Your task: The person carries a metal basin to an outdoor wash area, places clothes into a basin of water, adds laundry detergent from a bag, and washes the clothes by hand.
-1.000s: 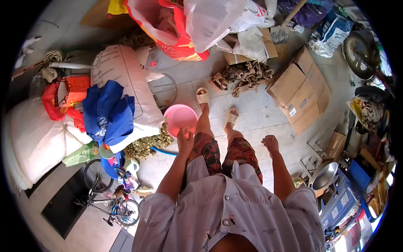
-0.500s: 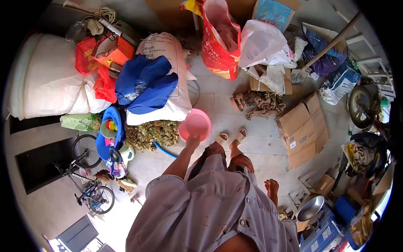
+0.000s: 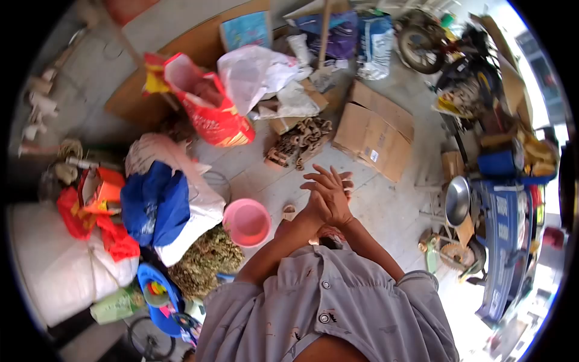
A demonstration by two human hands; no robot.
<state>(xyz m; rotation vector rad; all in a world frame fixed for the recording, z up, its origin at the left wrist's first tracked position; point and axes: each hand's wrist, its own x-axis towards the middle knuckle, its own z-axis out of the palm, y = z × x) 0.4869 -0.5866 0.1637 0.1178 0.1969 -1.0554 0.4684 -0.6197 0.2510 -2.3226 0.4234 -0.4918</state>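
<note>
— How is the room laid out?

— A pale tiled floor is seen from above, with stored goods set around its sides.

— And the fingers?

— The right hand is laid across the left hand, touching it. Its fingers are spread and unclenched, and nothing is seen grasped in them. The left fingers are mostly hidden, so whether they are curled cannot be told.

— What is nearest?

— Beyond the fingertips, a heap of rusty chain is seen on the floor, with folded cardboard beside it. To the left, a pink basin is set upright on the tiles, near a heap of dried plants. None of these is touched by either hand.

— How would they handle?

— The basin is judged light, smooth and slightly flexible, best gripped by opposite sides of the rim. The chain is probably heavy, rough and loose, so it should be gathered from beneath with both hands. The cardboard seems light but stiff, easily creased, and best taken by two edges.

— Farther out?

— A red bag is seen standing open, its walls apparently soft.
</note>
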